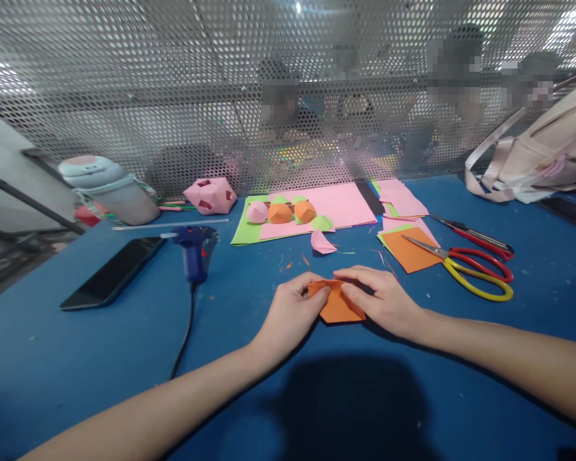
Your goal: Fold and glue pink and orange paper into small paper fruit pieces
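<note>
Between my two hands, just above the blue table, is a partly folded piece of orange paper [340, 307]. My left hand [295, 307] pinches its left side, thumb on top. On the opposite side my right hand [381, 298] grips the upper right edge, its thumb pressed near a raised fold. Fingers hide the paper's top corners. Beyond my hands lie a loose folded pink paper piece [322, 242] and small paper scraps. Farther back, several folded pieces in pink, orange and green, among them an orange one [279, 213], rest on pink and green sheets [338, 202].
Scissors with red and yellow handles [480, 269] overlap orange paper squares [413, 253] at right, near a red cutter [480, 238]. Left are a blue glue gun [195, 256] with its cord, a phone [112, 272], a bottle [118, 192] and a pink paper ball [211, 196]. Perforated metal screen [182, 115] behind.
</note>
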The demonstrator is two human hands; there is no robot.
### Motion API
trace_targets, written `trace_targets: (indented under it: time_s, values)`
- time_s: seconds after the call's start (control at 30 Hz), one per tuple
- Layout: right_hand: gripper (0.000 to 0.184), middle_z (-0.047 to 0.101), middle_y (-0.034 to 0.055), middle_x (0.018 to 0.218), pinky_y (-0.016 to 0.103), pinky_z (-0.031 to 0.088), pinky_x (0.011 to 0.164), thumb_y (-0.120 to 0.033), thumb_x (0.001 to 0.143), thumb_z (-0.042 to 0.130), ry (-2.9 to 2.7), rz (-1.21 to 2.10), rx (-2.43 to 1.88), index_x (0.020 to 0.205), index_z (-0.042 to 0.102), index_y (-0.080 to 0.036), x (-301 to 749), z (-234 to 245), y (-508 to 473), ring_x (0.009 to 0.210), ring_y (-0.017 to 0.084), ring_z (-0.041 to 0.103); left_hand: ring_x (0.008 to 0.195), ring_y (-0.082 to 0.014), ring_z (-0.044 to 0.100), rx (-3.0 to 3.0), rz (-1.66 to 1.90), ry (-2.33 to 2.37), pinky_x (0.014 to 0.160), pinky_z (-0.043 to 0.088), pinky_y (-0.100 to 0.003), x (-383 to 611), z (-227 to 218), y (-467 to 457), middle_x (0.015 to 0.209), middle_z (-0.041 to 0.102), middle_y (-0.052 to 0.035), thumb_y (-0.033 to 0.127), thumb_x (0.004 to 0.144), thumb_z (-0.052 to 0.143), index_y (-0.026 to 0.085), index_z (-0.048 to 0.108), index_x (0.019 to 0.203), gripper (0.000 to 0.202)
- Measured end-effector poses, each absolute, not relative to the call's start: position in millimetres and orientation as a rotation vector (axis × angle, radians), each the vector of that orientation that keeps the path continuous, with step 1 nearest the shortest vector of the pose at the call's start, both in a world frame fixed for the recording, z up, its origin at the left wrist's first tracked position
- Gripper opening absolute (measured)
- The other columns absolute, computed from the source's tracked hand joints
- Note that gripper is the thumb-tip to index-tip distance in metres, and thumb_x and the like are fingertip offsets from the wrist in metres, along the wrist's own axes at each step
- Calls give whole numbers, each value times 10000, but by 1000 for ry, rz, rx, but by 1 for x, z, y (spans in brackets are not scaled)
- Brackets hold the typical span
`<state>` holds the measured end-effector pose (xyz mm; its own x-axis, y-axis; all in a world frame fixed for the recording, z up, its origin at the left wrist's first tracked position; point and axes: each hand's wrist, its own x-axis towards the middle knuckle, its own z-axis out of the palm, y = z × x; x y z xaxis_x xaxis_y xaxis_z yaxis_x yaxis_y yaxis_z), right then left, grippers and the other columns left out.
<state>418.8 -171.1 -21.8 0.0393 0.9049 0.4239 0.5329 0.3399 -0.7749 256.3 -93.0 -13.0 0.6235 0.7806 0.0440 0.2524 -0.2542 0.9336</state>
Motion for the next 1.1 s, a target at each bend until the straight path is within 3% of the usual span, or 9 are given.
trace_targets:
  time_s: [0.23,0.47,0.83,0.97,1.1]
  values:
    - [106,615,23,747,274,457,703,-174,855,584,-1692,332,-1193,838,689,-168,418,-25,-169,736,130,573,692,-138,533,1918,533,728,624,405,-224,258,-13,-102,720,619,-14,256,819,526,127,662,753,199]
    - [187,605,32,829,262,471,706,-114,850,562,-1706,401,-1125,970,679,-196,418,-24,-171,785,126,573,685,-143,543,1872,423,694,620,411,-225,257,-9,-99,703,624,-11,308,845,505,129,654,709,270]
    - [122,576,23,804,320,430,745,-180,811,645,-1780,336,-1150,920,694,-206,417,-20,-171,785,146,531,718,-139,555,1988,457,533,643,413,-220,258,-11,-98,735,625,-18,210,844,516,147,688,737,212]
    - [54,564,10,769,328,412,750,-191,825,629,-1782,299,-1167,828,680,-209,416,-15,-173,758,143,519,717,-148,561,2052,467,509,655,421,-236,259,-11,-101,735,617,-33,211,860,488,143,679,691,264]
    - [63,571,24,830,328,437,789,-225,861,579,-1712,325,-1134,856,640,-208,417,-12,-176,830,154,538,756,-161,576,2021,516,544,683,436,-244,259,-10,-99,782,643,-42,250,861,492,157,692,717,263]
